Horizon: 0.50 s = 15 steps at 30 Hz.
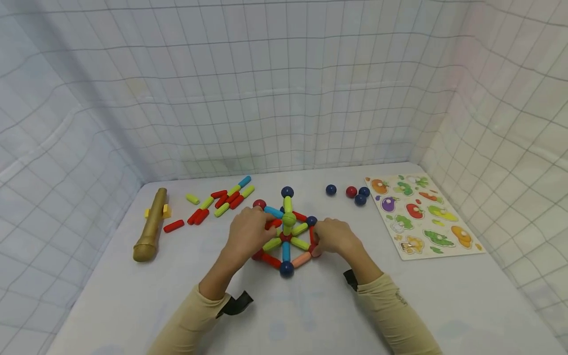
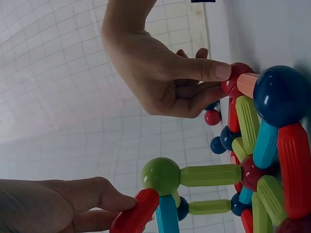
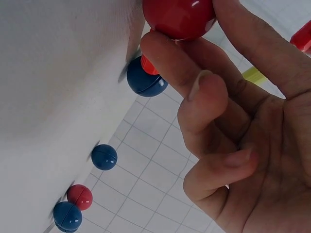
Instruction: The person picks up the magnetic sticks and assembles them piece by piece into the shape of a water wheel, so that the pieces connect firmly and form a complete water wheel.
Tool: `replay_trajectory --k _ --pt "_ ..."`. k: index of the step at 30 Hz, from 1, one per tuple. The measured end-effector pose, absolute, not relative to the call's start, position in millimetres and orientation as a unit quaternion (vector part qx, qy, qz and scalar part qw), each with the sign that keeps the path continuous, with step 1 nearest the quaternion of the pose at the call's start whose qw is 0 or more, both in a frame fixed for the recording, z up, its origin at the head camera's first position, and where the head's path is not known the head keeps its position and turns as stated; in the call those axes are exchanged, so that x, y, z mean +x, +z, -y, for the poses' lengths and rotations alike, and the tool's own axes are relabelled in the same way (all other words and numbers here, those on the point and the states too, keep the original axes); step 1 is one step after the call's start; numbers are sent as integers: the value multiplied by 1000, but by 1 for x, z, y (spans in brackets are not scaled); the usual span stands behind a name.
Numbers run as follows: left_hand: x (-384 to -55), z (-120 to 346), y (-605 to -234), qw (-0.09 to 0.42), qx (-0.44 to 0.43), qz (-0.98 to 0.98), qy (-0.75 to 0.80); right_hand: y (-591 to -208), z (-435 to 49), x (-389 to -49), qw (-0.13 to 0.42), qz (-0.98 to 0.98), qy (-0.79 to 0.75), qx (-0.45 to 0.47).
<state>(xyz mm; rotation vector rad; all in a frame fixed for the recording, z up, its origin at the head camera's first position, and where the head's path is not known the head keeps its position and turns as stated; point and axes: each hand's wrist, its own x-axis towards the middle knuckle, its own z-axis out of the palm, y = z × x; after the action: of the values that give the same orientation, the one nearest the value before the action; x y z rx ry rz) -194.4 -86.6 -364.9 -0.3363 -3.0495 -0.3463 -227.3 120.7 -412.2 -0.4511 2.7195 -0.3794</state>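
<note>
A wheel-like frame of coloured rods and balls stands on the table, with spokes meeting at a red hub ball (image 2: 254,172). Above the hub, a yellow-green rod (image 2: 210,175) carries a green ball (image 2: 161,175). My left hand (image 1: 250,231) pinches a red rod (image 2: 136,211) whose end meets the green ball. On the frame's near right, my right hand (image 1: 336,235) pinches a red ball (image 3: 180,17) between thumb and fingers. A pink rod (image 1: 302,260) runs from that ball to a dark blue ball (image 1: 286,269) at the near corner.
Loose red, yellow-green and blue rods (image 1: 222,209) lie at the back left, beside a gold stick-shaped object (image 1: 152,227) and yellow blocks (image 1: 166,211). Blue and red balls (image 1: 351,192) sit at the back right. Further right lies a vegetable puzzle board (image 1: 426,217).
</note>
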Motion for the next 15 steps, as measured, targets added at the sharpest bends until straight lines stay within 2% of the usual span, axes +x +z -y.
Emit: replay_trajectory --k 5,9,12,15 --pt "-196 86 -367 36 -119 985 -123 -413 -120 -227 176 -962 -133 -162" --pt "-194 96 -366 20 -117 980 -159 -413 -118 -226 180 -962 -128 -162" --pt "-196 121 -365 2 -89 973 -213 -413 -117 -225 179 -963 -119 -165" --pt "-208 164 -368 36 -35 971 -234 -413 -120 -224 172 -964 -116 -170"
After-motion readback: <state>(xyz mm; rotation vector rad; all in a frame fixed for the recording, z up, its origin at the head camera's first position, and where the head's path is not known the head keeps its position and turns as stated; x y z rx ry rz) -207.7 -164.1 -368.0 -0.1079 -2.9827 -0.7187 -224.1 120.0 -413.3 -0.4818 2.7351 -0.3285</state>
